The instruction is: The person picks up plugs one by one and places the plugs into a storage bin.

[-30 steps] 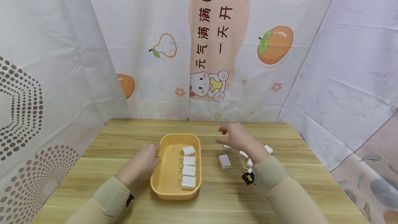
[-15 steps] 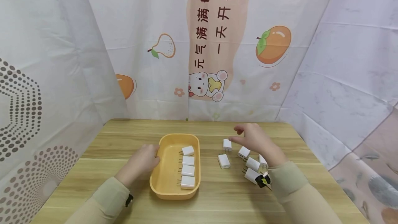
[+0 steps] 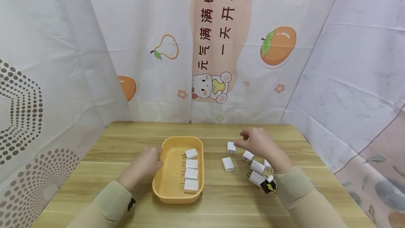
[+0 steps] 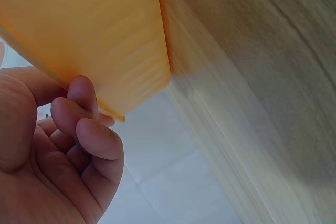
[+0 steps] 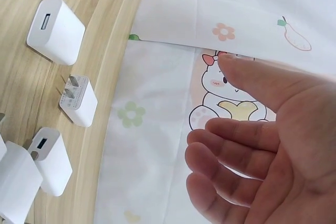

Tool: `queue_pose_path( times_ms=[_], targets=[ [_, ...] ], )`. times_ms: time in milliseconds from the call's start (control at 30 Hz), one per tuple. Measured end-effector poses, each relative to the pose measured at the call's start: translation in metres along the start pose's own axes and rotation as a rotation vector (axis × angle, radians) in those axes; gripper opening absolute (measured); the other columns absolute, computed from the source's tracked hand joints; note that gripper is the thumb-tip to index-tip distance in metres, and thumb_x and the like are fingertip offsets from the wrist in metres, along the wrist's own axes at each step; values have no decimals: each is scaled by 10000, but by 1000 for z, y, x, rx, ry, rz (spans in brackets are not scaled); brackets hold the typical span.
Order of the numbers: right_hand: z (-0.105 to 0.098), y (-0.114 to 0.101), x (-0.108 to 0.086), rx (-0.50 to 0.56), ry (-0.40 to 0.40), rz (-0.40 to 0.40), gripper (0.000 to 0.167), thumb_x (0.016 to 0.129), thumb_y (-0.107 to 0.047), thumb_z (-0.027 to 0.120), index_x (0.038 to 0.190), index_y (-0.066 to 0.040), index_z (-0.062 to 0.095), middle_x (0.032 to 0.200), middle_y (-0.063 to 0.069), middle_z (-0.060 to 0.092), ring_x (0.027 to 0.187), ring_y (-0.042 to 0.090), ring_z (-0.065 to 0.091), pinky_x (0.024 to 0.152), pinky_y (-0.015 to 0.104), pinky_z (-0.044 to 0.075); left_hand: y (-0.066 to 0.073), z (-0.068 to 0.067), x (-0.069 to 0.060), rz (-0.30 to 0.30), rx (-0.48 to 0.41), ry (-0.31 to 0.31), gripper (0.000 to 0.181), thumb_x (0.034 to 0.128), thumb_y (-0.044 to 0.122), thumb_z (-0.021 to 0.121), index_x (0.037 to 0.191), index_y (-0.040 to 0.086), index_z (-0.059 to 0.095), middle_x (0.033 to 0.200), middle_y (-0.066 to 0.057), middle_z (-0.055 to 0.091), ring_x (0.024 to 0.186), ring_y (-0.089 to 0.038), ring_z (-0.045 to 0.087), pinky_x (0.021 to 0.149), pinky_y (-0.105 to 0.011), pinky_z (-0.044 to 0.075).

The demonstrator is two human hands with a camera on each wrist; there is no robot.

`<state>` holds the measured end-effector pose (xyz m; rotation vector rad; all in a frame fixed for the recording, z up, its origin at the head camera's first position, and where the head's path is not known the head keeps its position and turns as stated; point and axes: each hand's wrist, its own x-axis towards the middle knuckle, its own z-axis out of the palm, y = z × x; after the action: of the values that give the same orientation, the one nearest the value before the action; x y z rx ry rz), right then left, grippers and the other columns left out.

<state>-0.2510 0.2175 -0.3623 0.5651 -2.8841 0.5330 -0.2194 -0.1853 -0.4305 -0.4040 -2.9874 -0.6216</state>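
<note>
A yellow tray (image 3: 167,189) holds several white plug adapters (image 3: 191,173) along its right side, prongs pointing left. My left hand (image 3: 143,164) grips the tray's left rim; in the left wrist view its fingers curl at the rim of the tray (image 4: 105,35). My right hand (image 3: 261,145) hovers over the table's right part, empty, with thumb and fingers apart and loosely bent. Just left of it stands a white adapter (image 3: 231,147), with another adapter (image 3: 227,164) nearer. In the right wrist view the hand (image 5: 252,145) is beside several adapters (image 5: 56,31), touching none.
More white adapters (image 3: 257,167) lie in a cluster below my right hand, partly hidden by the forearm and a black wrist device (image 3: 268,185). Behind the wooden table (image 3: 139,129) hangs a printed white curtain (image 3: 152,108).
My right hand has moved right, away from the tray side, uncovering adapters beneath it, and has nearly stopped since half a second ago. The left hand keeps its place at the tray.
</note>
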Motion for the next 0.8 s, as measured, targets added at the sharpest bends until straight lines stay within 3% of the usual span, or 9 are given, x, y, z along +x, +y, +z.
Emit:
queue_pose_path(
  times_ms=[233, 333, 467, 533, 667, 800],
  targets=[
    [5, -1, 0, 18, -61, 66, 507, 862, -418, 783, 1134, 7, 736, 973, 99, 714, 935, 278, 666, 838, 476, 541, -1, 1, 1, 12, 2, 10, 120, 859, 24, 672, 975, -6, 681, 620, -12, 503, 538, -157, 481, 483, -315, 417],
    [8, -3, -1, 20, -74, 78, 481, 850, -412, 794, 1091, 0, 745, 921, 66, 696, 879, 239, 642, 810, 454, 534, -1, 1, 1, 13, 6, 10, 210, 860, 27, 671, 1058, -36, 696, 642, -19, 521, 540, -155, 485, 491, -310, 427],
    [14, -4, -2, 9, -86, 75, 363, 837, -398, 805, 914, -48, 741, 791, 15, 643, 750, 191, 580, 729, 408, 506, -2, 1, 1, 0, -2, 1, 420, 869, 33, 667, 1268, -100, 640, 710, -44, 563, 533, -150, 493, 499, -300, 446],
    [18, -5, -3, 0, -91, 72, 334, 835, -391, 807, 804, -75, 705, 702, -13, 595, 679, 172, 537, 667, 375, 476, -2, 1, 1, -7, -5, -5, 448, 874, 34, 666, 1296, -110, 619, 724, -54, 571, 524, -151, 493, 494, -299, 449],
    [27, -6, -4, 2, -97, 58, 397, 837, -369, 803, 636, -122, 566, 555, -77, 413, 544, 122, 395, 529, 304, 345, -3, 2, 1, -11, 0, -8, 453, 878, 37, 667, 1303, -110, 615, 730, -54, 569, 530, -150, 491, 492, -297, 445],
    [39, -5, -4, 35, -120, 51, 513, 830, -333, 798, 565, -161, 394, 527, -103, 259, 491, 86, 255, 478, 267, 218, -3, 2, 1, -12, -1, -9, 445, 881, 36, 665, 1301, -103, 619, 722, -52, 567, 523, -147, 486, 483, -296, 439]
  ],
)
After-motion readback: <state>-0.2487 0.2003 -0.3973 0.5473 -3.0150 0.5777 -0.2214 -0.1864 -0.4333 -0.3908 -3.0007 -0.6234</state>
